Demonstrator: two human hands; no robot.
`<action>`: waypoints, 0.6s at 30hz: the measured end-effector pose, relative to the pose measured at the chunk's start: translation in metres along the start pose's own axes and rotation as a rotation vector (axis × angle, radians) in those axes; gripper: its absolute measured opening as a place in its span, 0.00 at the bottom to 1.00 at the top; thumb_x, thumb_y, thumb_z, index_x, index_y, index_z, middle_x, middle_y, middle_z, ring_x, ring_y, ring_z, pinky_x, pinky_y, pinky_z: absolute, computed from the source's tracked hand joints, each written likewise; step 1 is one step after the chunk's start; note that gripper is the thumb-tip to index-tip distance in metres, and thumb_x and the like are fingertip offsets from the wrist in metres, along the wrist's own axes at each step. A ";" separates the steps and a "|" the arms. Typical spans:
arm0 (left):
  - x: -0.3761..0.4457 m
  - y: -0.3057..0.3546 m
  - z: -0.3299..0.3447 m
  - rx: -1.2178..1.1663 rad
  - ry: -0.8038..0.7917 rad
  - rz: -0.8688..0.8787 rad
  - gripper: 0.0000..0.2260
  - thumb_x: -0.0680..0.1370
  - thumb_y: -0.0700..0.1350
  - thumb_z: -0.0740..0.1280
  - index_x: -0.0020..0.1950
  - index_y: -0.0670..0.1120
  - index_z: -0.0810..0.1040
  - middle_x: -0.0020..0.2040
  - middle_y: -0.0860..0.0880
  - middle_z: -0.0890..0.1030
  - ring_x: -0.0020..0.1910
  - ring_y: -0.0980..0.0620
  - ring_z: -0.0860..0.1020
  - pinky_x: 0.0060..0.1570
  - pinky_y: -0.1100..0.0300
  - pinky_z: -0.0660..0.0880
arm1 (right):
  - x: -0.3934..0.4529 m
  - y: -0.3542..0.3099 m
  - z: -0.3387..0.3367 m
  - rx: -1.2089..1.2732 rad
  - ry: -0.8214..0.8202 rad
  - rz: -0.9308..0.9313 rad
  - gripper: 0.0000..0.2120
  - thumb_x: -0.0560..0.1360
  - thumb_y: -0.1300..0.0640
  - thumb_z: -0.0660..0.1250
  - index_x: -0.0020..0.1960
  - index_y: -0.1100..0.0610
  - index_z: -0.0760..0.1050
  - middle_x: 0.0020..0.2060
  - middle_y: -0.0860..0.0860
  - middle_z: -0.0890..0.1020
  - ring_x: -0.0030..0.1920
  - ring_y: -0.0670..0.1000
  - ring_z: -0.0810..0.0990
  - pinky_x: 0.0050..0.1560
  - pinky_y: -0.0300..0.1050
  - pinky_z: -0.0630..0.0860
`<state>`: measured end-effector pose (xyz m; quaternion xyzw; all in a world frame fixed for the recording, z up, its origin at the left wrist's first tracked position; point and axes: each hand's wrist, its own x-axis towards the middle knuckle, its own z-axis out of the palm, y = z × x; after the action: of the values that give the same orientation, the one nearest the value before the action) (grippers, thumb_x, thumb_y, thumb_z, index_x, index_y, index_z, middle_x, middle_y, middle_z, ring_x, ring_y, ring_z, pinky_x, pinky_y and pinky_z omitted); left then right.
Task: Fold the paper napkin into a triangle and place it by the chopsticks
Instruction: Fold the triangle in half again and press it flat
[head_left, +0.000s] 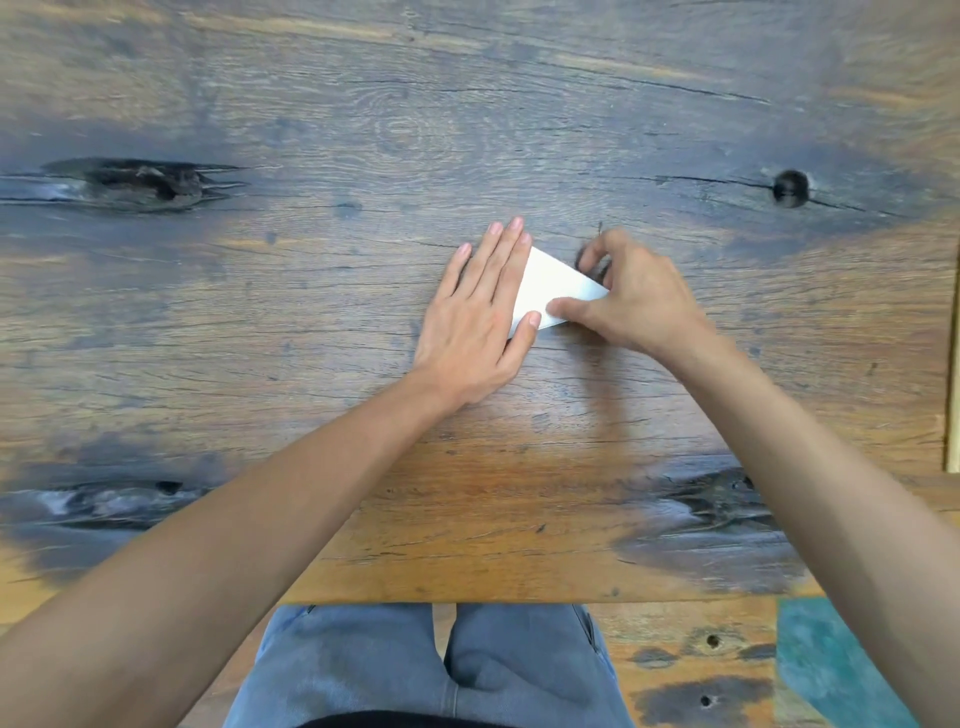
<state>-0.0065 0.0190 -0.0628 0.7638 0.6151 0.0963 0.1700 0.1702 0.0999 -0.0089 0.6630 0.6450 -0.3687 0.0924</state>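
Left hand (475, 317) lies flat, palm down, fingers extended and together, covering the left part of the paper napkin (553, 288) and pinning it to the bench (311, 291). Nothing gripped; it is pressing only. Thumb tip rests on the napkin's near edge.

Right hand (636, 296): thumb on the near right part of the napkin, fingers curled over its far right edge. Looks like a light pinch on that edge, but the fingertips are motion-blurred, so whether paper sits between them I cannot tell.

Napkin: white, already reads as a folded wedge, flat on the bench centre-right, between the two hands. Visible part narrows toward the right; long axis runs roughly left to right, tilted slightly, right end nearer me. Left end hidden under the palm.

Chopsticks: not identifiable. A thin dark sliver shows just beyond the right hand's fingers; too small and blurred to name.

Judgement: fold nearly done, crease being set; placing not yet done.

Risks:
- Left palm lifted early: the layers could spring open.
- Uneven drag from the right hand: skewed crease, or thin paper tears.
- Target unseen: misplacement possible.
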 end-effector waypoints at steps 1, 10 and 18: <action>-0.001 0.000 -0.002 -0.048 0.020 0.001 0.29 0.84 0.53 0.53 0.82 0.38 0.58 0.83 0.41 0.58 0.83 0.44 0.56 0.82 0.44 0.53 | 0.002 -0.002 -0.003 0.008 -0.035 0.042 0.18 0.69 0.45 0.80 0.50 0.50 0.75 0.47 0.49 0.82 0.49 0.54 0.79 0.46 0.47 0.70; -0.018 -0.011 -0.022 -0.202 0.115 0.045 0.19 0.83 0.49 0.53 0.65 0.44 0.78 0.69 0.46 0.77 0.70 0.44 0.73 0.71 0.40 0.66 | -0.002 -0.006 -0.010 0.372 -0.001 0.131 0.09 0.71 0.58 0.79 0.43 0.51 0.79 0.35 0.46 0.79 0.37 0.46 0.75 0.36 0.41 0.68; -0.027 -0.024 -0.024 -0.064 -0.034 0.102 0.21 0.84 0.49 0.54 0.73 0.45 0.75 0.75 0.47 0.74 0.74 0.44 0.71 0.76 0.45 0.60 | -0.019 -0.008 0.010 0.276 0.259 -0.010 0.06 0.73 0.54 0.75 0.48 0.48 0.79 0.40 0.42 0.83 0.45 0.51 0.82 0.45 0.43 0.71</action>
<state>-0.0426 0.0007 -0.0477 0.7899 0.5690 0.1116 0.1995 0.1614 0.0797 -0.0017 0.7081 0.5979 -0.3659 -0.0849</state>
